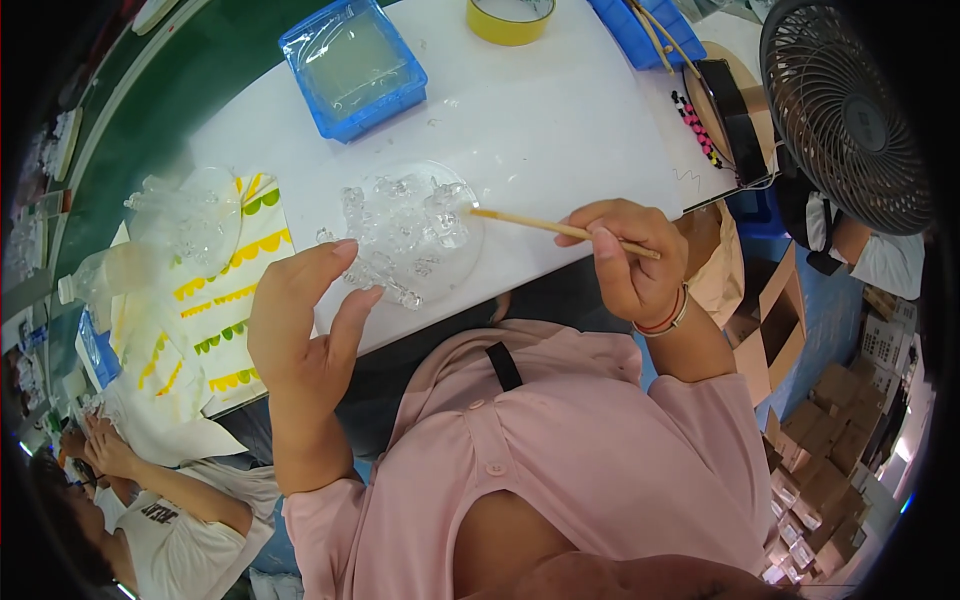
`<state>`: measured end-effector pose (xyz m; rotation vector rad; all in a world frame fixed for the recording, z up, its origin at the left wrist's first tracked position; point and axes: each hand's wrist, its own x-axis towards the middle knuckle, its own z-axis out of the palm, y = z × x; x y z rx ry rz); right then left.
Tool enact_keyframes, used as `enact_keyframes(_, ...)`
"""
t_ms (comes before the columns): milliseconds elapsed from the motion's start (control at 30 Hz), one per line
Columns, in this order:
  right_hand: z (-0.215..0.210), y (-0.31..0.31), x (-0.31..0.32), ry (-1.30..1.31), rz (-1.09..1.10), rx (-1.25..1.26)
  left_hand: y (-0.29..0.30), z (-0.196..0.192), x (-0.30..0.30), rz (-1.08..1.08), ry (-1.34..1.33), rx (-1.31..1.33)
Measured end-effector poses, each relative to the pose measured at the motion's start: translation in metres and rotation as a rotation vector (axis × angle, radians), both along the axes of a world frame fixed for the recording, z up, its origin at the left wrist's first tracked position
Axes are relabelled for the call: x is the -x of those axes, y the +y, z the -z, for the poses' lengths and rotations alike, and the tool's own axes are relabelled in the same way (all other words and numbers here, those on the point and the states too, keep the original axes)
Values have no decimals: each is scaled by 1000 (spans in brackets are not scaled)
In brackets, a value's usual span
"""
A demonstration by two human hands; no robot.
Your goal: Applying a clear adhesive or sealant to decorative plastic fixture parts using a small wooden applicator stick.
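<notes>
Here, a person in a buttoned pink shirt (565, 430) is facing a white table (590, 130). The left hand (300, 320) is hovering at the near left side of a clear round plate (462, 264), thumb and forefinger standing apart with a gap between; whether they are touching anything is hard to tell. The right hand (640, 260) is pinching a thin wooden stick (540, 222), whose darker tip is pointing left at the plate's right edge. Clear, glassy pieces (400, 225) are lying jumbled on the plate. Leftward, a yellow-and-green patterned sheet (238, 293) is covering part of the table. Farther back, a blue tray (385, 118) is holding something pale, and a yellow tape roll (508, 32) is lying beyond it, rightward.
</notes>
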<state>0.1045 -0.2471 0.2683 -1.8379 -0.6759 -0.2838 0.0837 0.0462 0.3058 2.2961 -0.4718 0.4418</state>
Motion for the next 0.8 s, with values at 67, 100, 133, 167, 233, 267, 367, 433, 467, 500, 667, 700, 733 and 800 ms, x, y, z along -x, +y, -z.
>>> enact_keyframes(67,-4,6,-11,-53,-19,66,1,2,0,-8,7,19)
enact_keyframes(100,-7,8,-14,-107,-40,130,1,3,0,-5,8,21)
enact_keyframes(133,-9,8,-14,-106,-41,129,2,3,1,-9,-3,26)
enact_keyframes(167,-10,8,-14,-131,-61,165,2,4,1,-12,-14,31)
enact_keyframes(233,-13,7,-13,-155,-83,200,2,6,1,-15,-20,36)
enact_keyframes(267,-15,5,-11,-160,-110,202,2,7,0,-17,-27,41)
enact_keyframes(367,-21,4,-7,-157,-144,197,0,8,-2,-15,-66,25)
enact_keyframes(433,-21,5,-7,-149,-149,191,0,10,-2,-11,-76,25)
enact_keyframes(467,-20,7,-9,-167,-122,205,1,11,-3,-6,-87,24)
enact_keyframes(500,-20,7,-10,-186,-95,218,1,10,-3,-6,-86,25)
enact_keyframes(667,-20,8,0,-173,-145,215,4,11,-4,5,-132,-68)
enact_keyframes(700,-20,8,3,-137,-170,213,4,11,-3,1,-132,-67)
enact_keyframes(733,-20,10,5,-137,-170,213,3,10,-2,-2,-130,-86)
enact_keyframes(800,-17,16,8,-131,-175,164,3,9,-2,-3,-127,-104)
